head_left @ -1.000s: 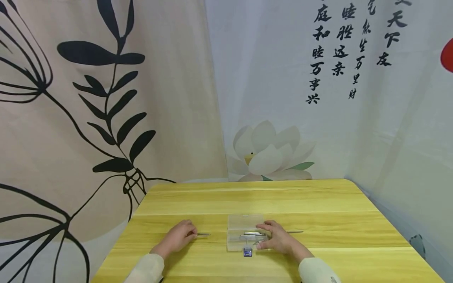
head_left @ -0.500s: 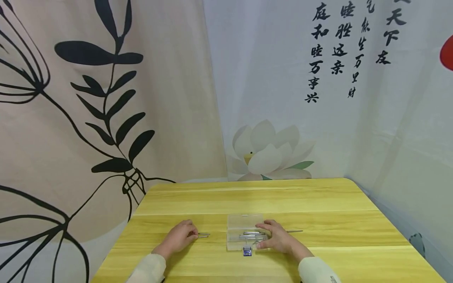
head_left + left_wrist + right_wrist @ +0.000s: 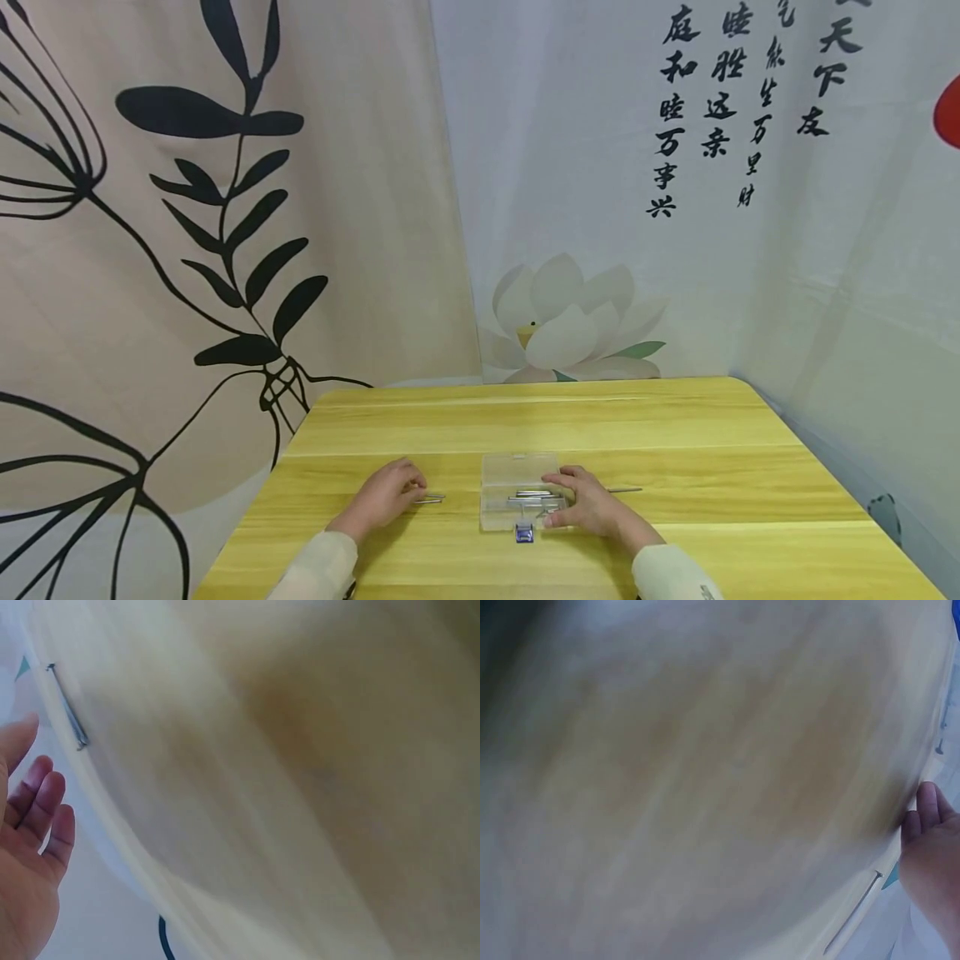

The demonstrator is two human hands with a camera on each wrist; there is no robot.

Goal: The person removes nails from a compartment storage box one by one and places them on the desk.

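Observation:
My left hand (image 3: 386,496) is over the table, left of the box. Its fingertips are right at a pair of thin metal nails (image 3: 430,499) lying on the wood. In the left wrist view the nails (image 3: 69,709) lie beyond the fingertips, and thumb and fingers (image 3: 46,802) stand apart. My right hand (image 3: 596,504) holds the right side of a clear plastic box (image 3: 495,521), thumb by its front corner and index finger towards the back. Several silvery nails (image 3: 536,496) lie in the box, and its lid (image 3: 517,468) is folded back.
A small blue-and-white label (image 3: 524,533) sits at the box's front edge. Another long nail (image 3: 626,490) lies on the table right of my right hand. The yellow wooden table (image 3: 525,417) reaches back to a printed curtain (image 3: 390,208).
My left hand has shifted slightly right and away from me, now overlapping more of the nail pair. The right hand and the box have stayed in place.

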